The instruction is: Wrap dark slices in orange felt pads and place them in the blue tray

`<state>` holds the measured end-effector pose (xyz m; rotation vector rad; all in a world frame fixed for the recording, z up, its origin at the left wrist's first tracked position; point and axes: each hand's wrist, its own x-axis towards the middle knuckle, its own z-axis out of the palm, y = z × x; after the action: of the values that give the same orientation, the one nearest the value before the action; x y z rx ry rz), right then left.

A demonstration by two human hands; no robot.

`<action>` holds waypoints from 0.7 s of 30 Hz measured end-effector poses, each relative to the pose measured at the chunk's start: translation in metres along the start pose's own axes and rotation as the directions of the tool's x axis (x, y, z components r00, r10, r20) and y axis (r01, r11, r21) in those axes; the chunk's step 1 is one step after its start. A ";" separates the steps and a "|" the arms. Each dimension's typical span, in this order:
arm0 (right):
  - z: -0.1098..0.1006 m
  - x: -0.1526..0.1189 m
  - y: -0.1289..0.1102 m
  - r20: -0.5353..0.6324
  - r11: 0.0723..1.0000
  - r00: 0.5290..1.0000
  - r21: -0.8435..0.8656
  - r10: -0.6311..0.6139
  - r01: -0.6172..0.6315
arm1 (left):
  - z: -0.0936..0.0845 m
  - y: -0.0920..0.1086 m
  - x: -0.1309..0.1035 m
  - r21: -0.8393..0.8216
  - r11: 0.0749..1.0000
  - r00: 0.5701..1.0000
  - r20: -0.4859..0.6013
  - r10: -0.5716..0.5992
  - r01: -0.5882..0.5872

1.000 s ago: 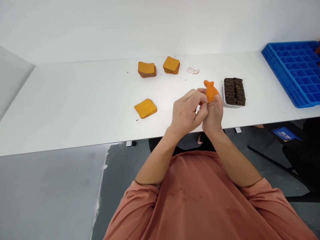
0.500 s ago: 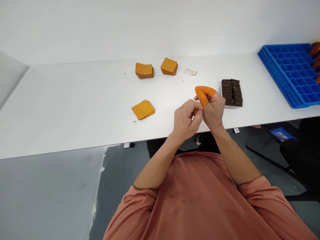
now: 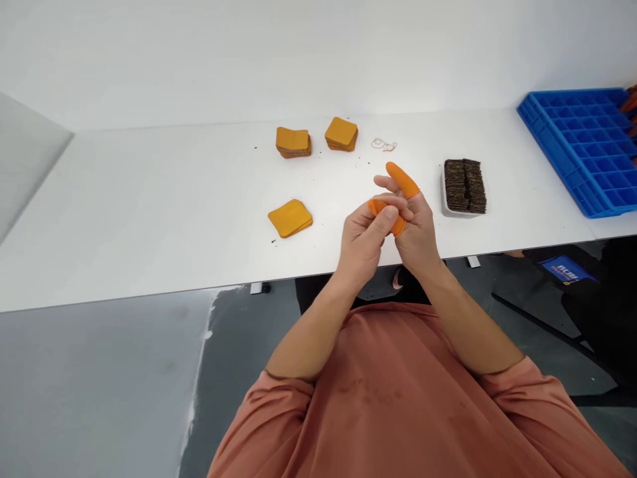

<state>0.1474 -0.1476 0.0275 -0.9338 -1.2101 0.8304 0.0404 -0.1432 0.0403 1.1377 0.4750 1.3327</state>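
My right hand [image 3: 419,234] is held up over the front of the table with its index finger stretched out. An orange finger cot [image 3: 403,181] covers that finger. A second orange finger cot [image 3: 399,227] sits on the right thumb. My left hand [image 3: 359,240] is closed around this thumb, its own thumb pressing on the cot. To the left of my hands lies a small pile of mustard-yellow rounded cards [image 3: 290,218]. Right of them stands a white tub [image 3: 462,214] packed with two rows of thin dark brown pieces [image 3: 465,186].
Two thicker stacks of yellow cards, one on the left [image 3: 293,143] and one beside it [image 3: 342,134], stand at the back of the white table [image 3: 164,206]. Nearby lie tangled thin rubber bands [image 3: 383,145]. A blue compartment tray [image 3: 577,153] occupies the right end, with orange-brown items in it.
My left hand has moved from the base of the right thumb to wrap over its orange cot. The right index finger has straightened away from the thumb.
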 end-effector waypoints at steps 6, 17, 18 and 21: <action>-0.002 -0.005 0.015 -0.085 0.998 0.996 -0.041 0.042 -0.046 | 0.013 -0.017 -0.014 -0.081 0.987 0.990 -0.019 -0.142 0.140; -0.024 -0.011 0.008 -0.056 0.992 0.992 -0.031 0.117 -0.119 | -0.012 -0.019 -0.018 0.179 0.981 0.984 0.148 -0.101 0.074; -0.036 -0.009 0.002 -0.087 0.992 0.991 -0.057 0.103 -0.109 | -0.018 -0.015 -0.019 0.224 0.972 0.977 0.180 -0.111 0.069; -0.096 0.002 -0.022 -0.250 0.968 0.968 -0.245 -0.004 -0.059 | -0.047 -0.001 -0.025 0.413 0.910 0.978 0.173 -0.118 0.037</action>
<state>0.2434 -0.1678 0.0390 -1.2257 -1.0991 0.5680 -0.0038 -0.1485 0.0114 1.5618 0.6674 1.0626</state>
